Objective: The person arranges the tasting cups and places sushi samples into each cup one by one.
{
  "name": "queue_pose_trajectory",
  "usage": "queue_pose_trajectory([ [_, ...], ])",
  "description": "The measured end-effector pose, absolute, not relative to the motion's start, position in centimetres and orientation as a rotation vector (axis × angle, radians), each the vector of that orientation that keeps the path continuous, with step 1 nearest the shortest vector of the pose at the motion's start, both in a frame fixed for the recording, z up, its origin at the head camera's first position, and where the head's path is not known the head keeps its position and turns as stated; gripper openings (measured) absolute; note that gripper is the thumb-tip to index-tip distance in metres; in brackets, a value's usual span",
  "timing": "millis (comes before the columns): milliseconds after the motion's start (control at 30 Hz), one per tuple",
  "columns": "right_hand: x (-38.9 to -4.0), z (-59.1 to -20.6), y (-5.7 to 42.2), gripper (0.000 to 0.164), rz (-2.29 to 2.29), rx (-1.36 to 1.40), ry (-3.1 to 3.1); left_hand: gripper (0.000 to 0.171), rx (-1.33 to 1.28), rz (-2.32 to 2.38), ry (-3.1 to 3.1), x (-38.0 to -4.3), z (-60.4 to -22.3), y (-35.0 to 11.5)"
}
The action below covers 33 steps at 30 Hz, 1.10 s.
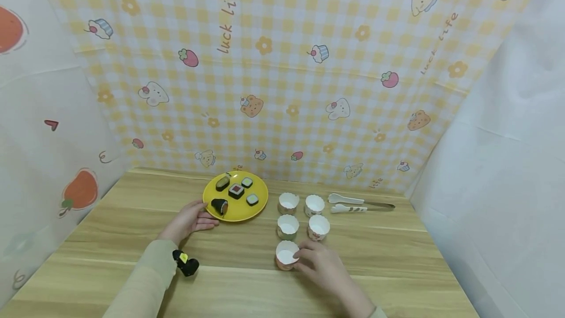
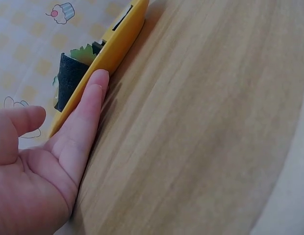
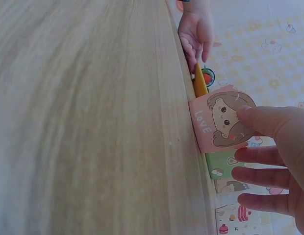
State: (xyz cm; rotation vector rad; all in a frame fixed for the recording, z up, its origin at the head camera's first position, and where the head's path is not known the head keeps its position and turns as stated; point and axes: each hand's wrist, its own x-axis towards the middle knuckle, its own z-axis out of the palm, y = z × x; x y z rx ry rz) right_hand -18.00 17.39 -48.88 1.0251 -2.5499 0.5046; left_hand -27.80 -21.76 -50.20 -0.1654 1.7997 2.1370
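In the head view, my left hand point(image 1: 194, 221) touches the near left rim of a yellow plate point(image 1: 235, 214). The left wrist view shows its fingers straight along the plate's edge, with the thumb apart. A hand roll point(image 1: 219, 206), several sushi rolls point(image 1: 236, 191) and an oblong piece of sushi point(image 1: 222, 182) lie on the plate. My right hand point(image 1: 324, 266) pinches the right rim of the nearest paper baking cup point(image 1: 286, 261). That cup is pink with a girl's face point(image 3: 225, 120), and my thumb lies on its side in the right wrist view.
Behind the held cup stand a green baking cup point(image 1: 288, 228) and several others, among them a white patterned cup point(image 1: 318, 228). Tongs with white tips point(image 1: 353, 201) lie to the right. A checked cloth point(image 1: 282, 87) hangs at the table's back.
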Motion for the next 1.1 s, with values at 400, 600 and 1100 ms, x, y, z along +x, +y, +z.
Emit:
queue_pose_trajectory([
  [400,-17.93,-48.92,17.27,0.017,0.493,1.016,-2.574,0.051,-0.107,2.143,1.784,-27.47,-50.19,-21.86],
  [600,-17.85,-48.76,17.23,0.018,0.491,1.007,-2.586,0.051,-0.088,2.151,1.792,-27.59,-50.49,-21.89],
  [1100,-17.63,-48.47,17.48,0.020,0.502,0.999,-2.616,0.053,-0.076,2.165,1.793,-27.46,-50.63,-21.88],
])
